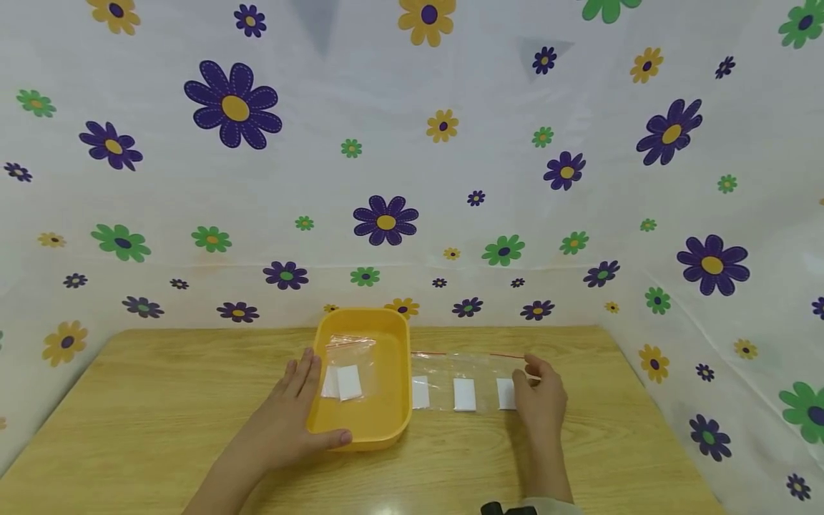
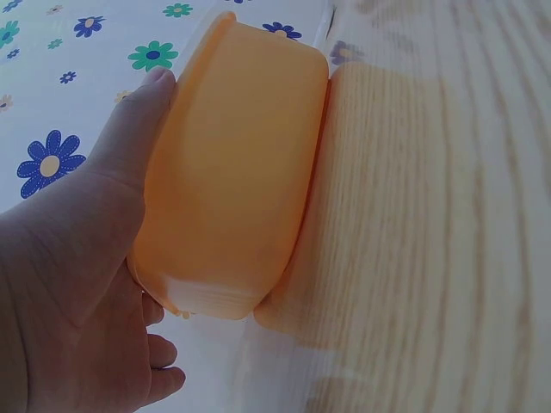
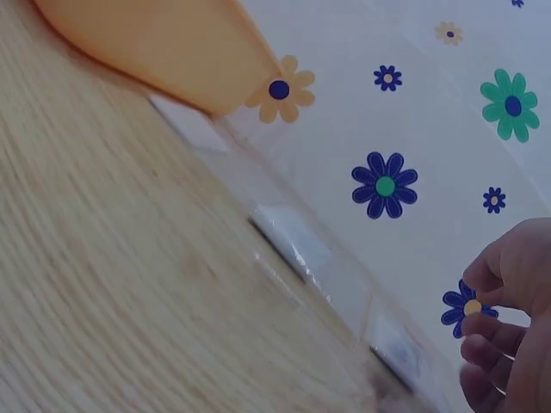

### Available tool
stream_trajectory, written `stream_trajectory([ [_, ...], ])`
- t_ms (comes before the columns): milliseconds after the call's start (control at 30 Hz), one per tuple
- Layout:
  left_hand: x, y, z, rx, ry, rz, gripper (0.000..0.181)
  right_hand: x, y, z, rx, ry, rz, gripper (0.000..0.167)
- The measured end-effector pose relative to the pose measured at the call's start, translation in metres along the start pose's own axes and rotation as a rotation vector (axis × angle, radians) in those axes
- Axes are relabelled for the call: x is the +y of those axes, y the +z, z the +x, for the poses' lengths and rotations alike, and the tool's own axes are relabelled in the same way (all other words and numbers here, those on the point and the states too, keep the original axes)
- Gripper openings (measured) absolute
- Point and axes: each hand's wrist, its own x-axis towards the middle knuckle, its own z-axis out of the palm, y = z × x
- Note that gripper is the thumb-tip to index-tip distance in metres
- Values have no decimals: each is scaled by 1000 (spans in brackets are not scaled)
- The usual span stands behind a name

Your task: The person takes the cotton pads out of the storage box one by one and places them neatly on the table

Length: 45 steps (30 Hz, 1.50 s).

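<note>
A yellow plastic bin (image 1: 376, 427) stands on the table, holding clear zip bags (image 1: 350, 350) with white rectangular pieces inside. My left hand (image 1: 290, 418) rests against its near left corner, fingers along the left side and thumb across the near rim. In the left wrist view that thumb lies along the bin's outer wall (image 2: 232, 163). Three white pieces, the middle one (image 1: 464, 395) among them, lie in a row of clear red-edged zip bags to the right. My right hand (image 1: 542, 397) hovers at the row's right end, fingers loosely bent, partly covering the last white piece (image 1: 505, 393).
The wooden table (image 1: 161, 422) ends at a flower-printed white cloth (image 1: 309, 172) hanging behind and at both sides. The bin's far end stands close to that cloth. A dark object (image 1: 508, 509) shows at the bottom edge near the right sleeve.
</note>
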Motion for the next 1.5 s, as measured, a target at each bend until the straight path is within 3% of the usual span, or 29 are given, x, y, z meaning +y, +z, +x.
stream_trajectory([
  [167,0,-2,-1,-9,-8,-16,133,-14,6,-1,-47,30,202,38],
  [333,0,-2,-1,-11,-8,-16,134,-33,12,-7,-152,79,409,37],
  [600,0,-1,0,-16,-14,-28,134,-69,33,-25,-340,88,618,35],
  [933,-2,-1,0,-38,-34,-14,135,-100,73,-44,-496,95,669,35],
  [1133,1,-4,0,-20,-13,-19,133,-115,90,-58,-626,105,705,38],
  [1500,2,0,-1,30,17,8,130,-128,123,-72,-690,144,636,53],
])
